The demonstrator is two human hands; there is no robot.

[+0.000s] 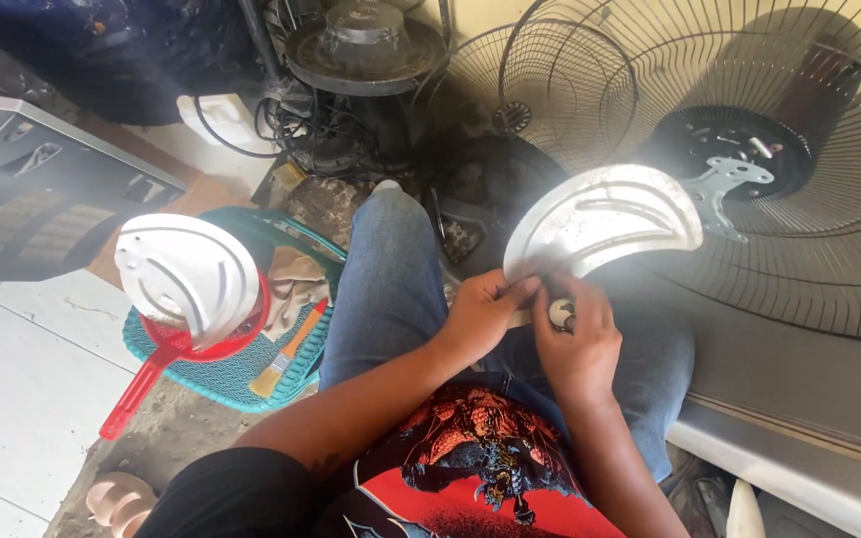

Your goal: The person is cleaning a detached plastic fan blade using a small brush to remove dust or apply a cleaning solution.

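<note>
Fingers of left hand [485, 311] and right hand [578, 344] clamped on one of two fan blades [600, 219].

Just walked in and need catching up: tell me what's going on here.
A seated person in jeans holds a white fan blade over their lap. The left hand grips its base edge, and the right hand pinches a small round hub piece below it. A second blade rests in a red scoop on a teal basket, beside a paintbrush. Wire fan guards stand ahead.

Wire fan guard [799, 199] crowding right, basket [241, 369] left, open tile floor [22, 389] beyond
</note>
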